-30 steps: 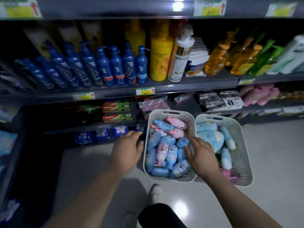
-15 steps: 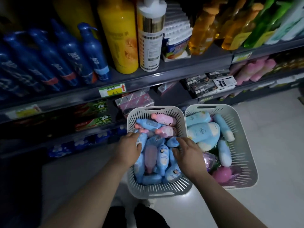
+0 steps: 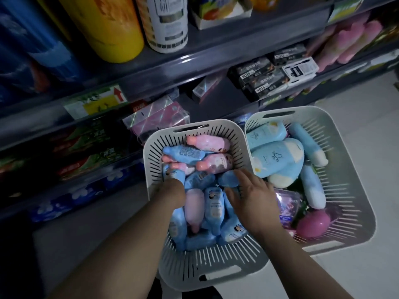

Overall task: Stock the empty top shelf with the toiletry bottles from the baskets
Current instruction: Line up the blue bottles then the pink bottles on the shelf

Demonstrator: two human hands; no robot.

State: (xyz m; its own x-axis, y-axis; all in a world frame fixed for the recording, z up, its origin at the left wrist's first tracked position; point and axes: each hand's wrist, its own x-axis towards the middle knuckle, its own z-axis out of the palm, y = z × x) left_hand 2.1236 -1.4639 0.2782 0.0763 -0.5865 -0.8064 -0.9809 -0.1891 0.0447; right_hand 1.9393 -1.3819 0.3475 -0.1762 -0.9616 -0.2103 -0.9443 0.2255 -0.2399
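Note:
Two white slotted baskets stand on the floor. The left basket [image 3: 207, 258] is piled with small blue bottles [image 3: 213, 203] and pink bottles [image 3: 207, 143]. Both my hands are inside it. My left hand [image 3: 172, 192] digs down at the basket's left side, fingers hidden, wrapped around a blue bottle [image 3: 176, 172] that sticks out beyond it. My right hand [image 3: 252, 200] lies on the pile with thumb and fingers spread around the end of another blue bottle [image 3: 227, 180]. The right basket [image 3: 354, 186] holds larger light-blue bottles [image 3: 278, 160] and a pink round item [image 3: 313, 224]. The top shelf is out of view.
Dark shelves rise just behind the baskets: a yellow bottle [image 3: 103, 29], a white pump bottle [image 3: 166, 22] and blue bottles [image 3: 32, 50] above, pink boxes [image 3: 157, 119] and black boxes [image 3: 259, 76] below. Light tiled floor [image 3: 367, 266] extends to the right.
My view has dropped closer to the baskets. Both hands went from the left basket's rim down into its pile, the left one burying its fingers around a blue bottle.

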